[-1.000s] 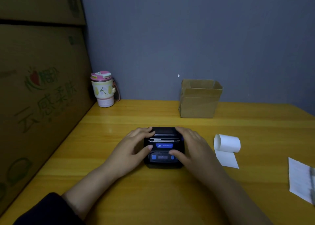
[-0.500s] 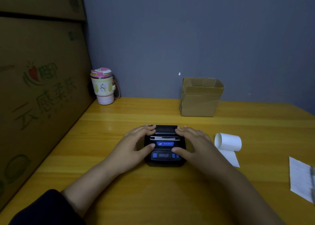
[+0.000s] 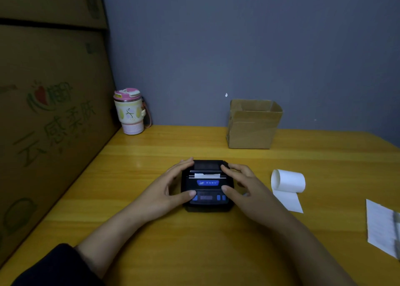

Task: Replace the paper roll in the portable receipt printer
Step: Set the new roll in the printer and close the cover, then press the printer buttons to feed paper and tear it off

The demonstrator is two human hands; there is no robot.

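Observation:
A small black portable receipt printer with a blue label and blue buttons sits on the yellow wooden table, its lid down. A short white paper tab sticks out of its slot. My left hand clasps the printer's left side, thumb on the front corner, fingers at the back. My right hand clasps the right side the same way, fingers somewhat spread. A white paper roll lies on the table to the right, its loose end trailing toward me.
An open small cardboard box stands behind the printer by the grey wall. A pink-lidded cup is at the back left corner. Large cartons wall off the left side. A printed paper sheet lies at the right edge.
Both hands have eased off the lid and slid outward to the printer's sides, with fingers spreading. The paper tab at the slot shows more plainly. The printer stays in place.

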